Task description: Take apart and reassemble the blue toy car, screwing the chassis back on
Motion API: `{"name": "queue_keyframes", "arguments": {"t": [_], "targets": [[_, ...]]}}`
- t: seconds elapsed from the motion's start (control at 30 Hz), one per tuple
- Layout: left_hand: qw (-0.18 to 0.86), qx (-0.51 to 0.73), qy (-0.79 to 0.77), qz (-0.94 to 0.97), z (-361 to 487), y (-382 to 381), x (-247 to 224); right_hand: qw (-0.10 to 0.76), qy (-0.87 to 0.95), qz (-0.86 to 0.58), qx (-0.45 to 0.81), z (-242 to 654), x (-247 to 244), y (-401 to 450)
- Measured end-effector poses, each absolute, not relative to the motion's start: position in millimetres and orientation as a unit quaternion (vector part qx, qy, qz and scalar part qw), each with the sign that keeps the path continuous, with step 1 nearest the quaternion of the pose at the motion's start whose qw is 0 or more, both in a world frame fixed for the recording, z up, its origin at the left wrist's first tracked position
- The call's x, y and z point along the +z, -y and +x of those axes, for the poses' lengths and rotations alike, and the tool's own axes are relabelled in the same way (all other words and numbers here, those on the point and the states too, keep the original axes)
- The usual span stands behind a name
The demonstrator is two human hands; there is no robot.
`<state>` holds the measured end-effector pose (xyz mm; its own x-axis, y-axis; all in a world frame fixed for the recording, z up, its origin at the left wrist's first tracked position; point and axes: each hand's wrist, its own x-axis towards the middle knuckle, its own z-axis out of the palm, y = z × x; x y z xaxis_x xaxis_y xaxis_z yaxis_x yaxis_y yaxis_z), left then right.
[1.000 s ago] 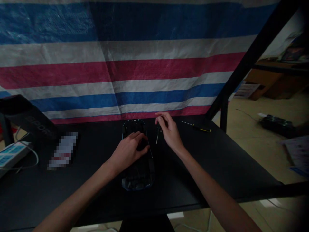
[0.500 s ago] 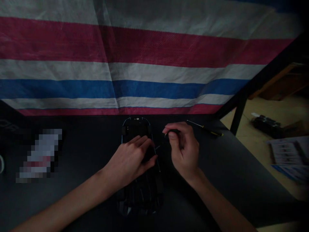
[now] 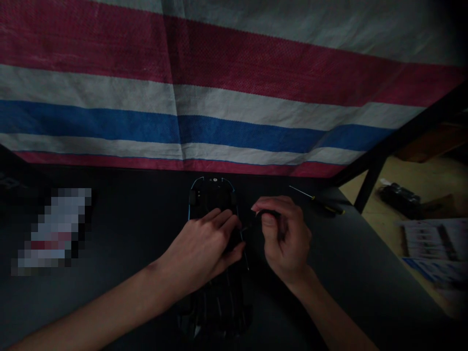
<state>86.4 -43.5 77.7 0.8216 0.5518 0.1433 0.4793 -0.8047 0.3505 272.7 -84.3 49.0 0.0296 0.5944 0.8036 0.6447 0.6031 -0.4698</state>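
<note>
A dark toy car (image 3: 214,194) with thin blue edges lies upside down on the black table, its far end toward the striped sheet. My left hand (image 3: 204,246) rests across its middle, fingers bent over the right side, hiding that part. Just right of the car, my right hand (image 3: 287,239) is closed, thumb against the curled fingers, on a small black piece (image 3: 269,212) whose kind I cannot make out. Between the hands a thin dark shaft shows faintly. A screwdriver (image 3: 321,203) with a black and yellow handle lies beyond my right hand.
A striped red, white and blue sheet (image 3: 234,134) hangs behind the table (image 3: 351,273). At the left lies a blurred-out pale object (image 3: 54,229). Past the table's right edge, papers (image 3: 431,239) and a dark object (image 3: 398,199) lie on the floor.
The view has shifted slightly, so the car and both hands appear a little right and lower. Both hands keep their grips. The thin shaft between them looks fainter.
</note>
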Motion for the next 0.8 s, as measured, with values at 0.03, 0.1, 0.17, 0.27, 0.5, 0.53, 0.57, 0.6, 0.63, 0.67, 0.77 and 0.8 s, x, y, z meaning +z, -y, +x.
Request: {"name": "queue_keyframes", "arguments": {"t": [0.03,0.1,0.17,0.27,0.5,0.53,0.57,0.6,0.63,0.67,0.77,0.8], "targets": [[0.150,0.121,-0.274,0.942,87,43,78,0.549,0.699,-0.457,-0.030,272,51,86],[0.145,0.122,-0.276,0.942,87,44,79,0.513,0.701,-0.493,-0.046,271,56,88],[0.139,0.121,-0.276,0.943,87,44,80,0.477,0.693,-0.536,-0.065,270,60,89],[0.135,0.117,-0.278,0.944,87,45,80,0.444,0.679,-0.580,-0.067,270,66,91],[0.131,0.118,-0.272,0.946,86,46,79,0.317,0.787,-0.530,-0.005,282,96,95],[0.133,0.117,-0.270,0.946,86,45,79,0.299,0.791,-0.534,-0.013,283,101,95],[0.134,0.116,-0.270,0.946,85,45,79,0.286,0.793,-0.538,-0.020,284,105,95],[0.136,0.115,-0.271,0.946,85,45,79,0.276,0.795,-0.540,-0.022,285,109,94],[0.138,0.114,-0.272,0.945,84,45,78,0.268,0.801,-0.535,-0.016,286,112,94],[0.139,0.114,-0.273,0.945,84,44,78,0.261,0.810,-0.525,-0.007,286,115,93],[0.143,0.120,-0.273,0.944,83,43,76,0.222,0.841,-0.494,-0.001,287,121,91],[0.143,0.123,-0.271,0.944,83,43,76,0.209,0.845,-0.492,-0.019,287,122,90]]}}
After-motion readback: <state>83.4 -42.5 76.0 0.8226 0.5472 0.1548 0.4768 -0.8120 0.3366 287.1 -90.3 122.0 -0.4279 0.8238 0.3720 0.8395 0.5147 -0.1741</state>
